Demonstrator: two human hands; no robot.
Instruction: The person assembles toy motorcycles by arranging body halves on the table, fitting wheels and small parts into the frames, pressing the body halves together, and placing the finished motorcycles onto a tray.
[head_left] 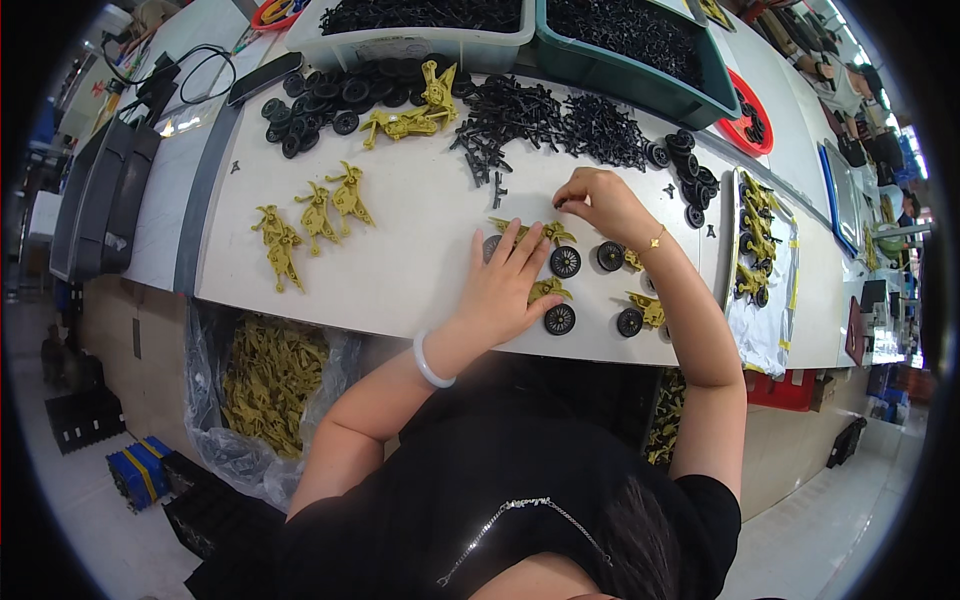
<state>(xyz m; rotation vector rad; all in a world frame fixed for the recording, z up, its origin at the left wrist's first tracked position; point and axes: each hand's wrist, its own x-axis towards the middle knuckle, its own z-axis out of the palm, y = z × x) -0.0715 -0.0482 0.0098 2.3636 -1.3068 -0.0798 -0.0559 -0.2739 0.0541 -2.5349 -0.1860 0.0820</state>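
Note:
My left hand (507, 283) lies with its fingers spread over yellow plastic toy parts fitted with black spoked wheels. One yellow part (553, 232) shows beyond its fingertips, and a black wheel (565, 262) stands right beside the fingers. A second wheel (560, 319) is near the thumb. Just beyond, my right hand (603, 207) is closed in a pinch on a small black plastic part (563, 205), mostly hidden by the fingertips. Under the right forearm sit more wheeled yellow pieces, with a wheel (629, 322) on one. What lies beneath my left palm is hidden.
Piles of small black parts (510, 115) and black wheels (345, 90) cover the far side. Behind them stand a white bin (430, 50) and a green bin (640, 85). Several yellow parts (318, 215) lie left. A foil-lined tray (757, 325) holds wheeled pieces at right.

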